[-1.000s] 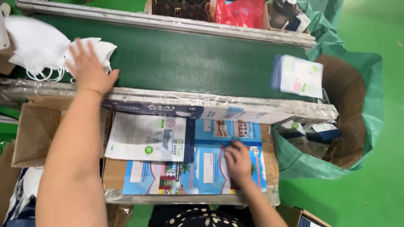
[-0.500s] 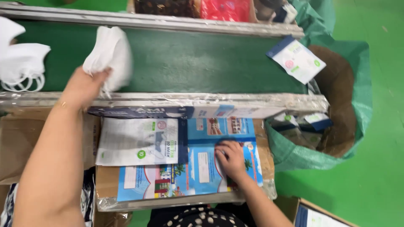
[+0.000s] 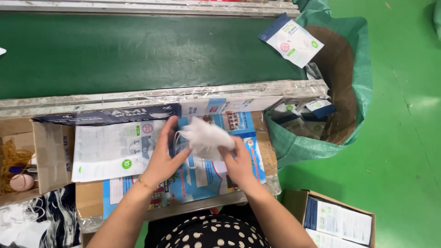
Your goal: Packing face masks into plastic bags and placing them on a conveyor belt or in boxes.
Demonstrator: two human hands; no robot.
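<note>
While both hands gathered the white masks (image 3: 204,137) above the blue printed sheet (image 3: 202,177), the step looked like squaring the bundle; sliding it into the empty pouch (image 3: 112,149) would need a firm pinch. Left hand (image 3: 163,158) and right hand (image 3: 239,160) had fingers curled onto the masks, whose long axis ran left to right, tilted slightly down toward the right.

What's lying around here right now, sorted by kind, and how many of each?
White face mask, held in both the left hand and the right hand: 1
Flat white pouch on the work board: 1
Packed pouch at the end of the green belt: 1
Green sack: 1
Total: 4
</note>
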